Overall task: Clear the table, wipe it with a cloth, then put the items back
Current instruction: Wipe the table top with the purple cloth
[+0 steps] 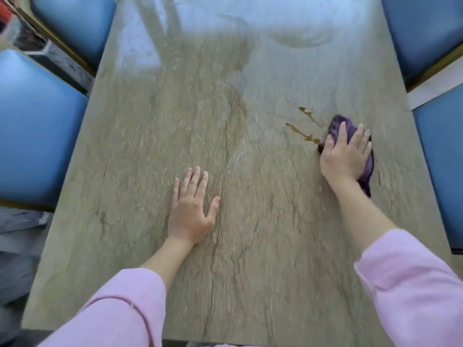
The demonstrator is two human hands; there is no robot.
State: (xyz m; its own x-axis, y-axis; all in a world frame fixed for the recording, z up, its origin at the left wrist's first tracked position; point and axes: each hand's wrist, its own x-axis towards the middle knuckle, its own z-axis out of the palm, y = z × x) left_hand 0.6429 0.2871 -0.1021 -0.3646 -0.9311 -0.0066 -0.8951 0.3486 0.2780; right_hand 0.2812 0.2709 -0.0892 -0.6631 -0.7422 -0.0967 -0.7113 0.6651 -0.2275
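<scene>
Purple cloth is lying at frame right under the flat-fingered right hand, beside brown streaks; left hand is resting spread on the table.

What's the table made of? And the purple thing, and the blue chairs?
The table looks like polished stone or a stone-look slab: grey-brown veins, crack-like lines and a glossy sheen. The purple cloth under the right hand seems soft fabric, since it bunches in folds. The blue chair seats look like smooth padded vinyl or leather; hard to tell which.
</scene>
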